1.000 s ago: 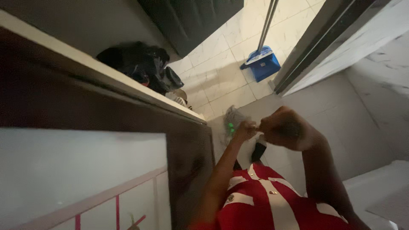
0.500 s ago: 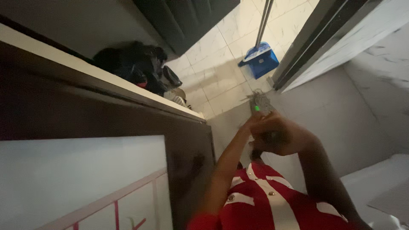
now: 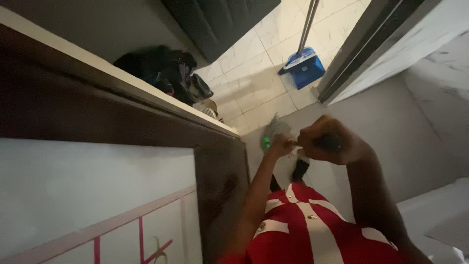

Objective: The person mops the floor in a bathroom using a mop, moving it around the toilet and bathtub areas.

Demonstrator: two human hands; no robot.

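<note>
Broom (image 3: 273, 133) head is back low by the door (image 3: 215, 181) edge, after swinging up toward the blue dustpan (image 3: 304, 67) 0.5 s ago, so it's mid sweep. Both hands, left (image 3: 280, 145) and right (image 3: 326, 143), have fingers clamped on the handle. Pale tile floor (image 3: 249, 78), dim narrow room, dark bags (image 3: 163, 73) by the wall.

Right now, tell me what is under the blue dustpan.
The blue dustpan rests on pale floor tiles, its metal handle rising upward. The tile directly beneath it is covered.

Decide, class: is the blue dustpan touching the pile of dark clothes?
Apart. The head view shows bare pale floor tiles between the blue dustpan and the dark clothes.
</note>
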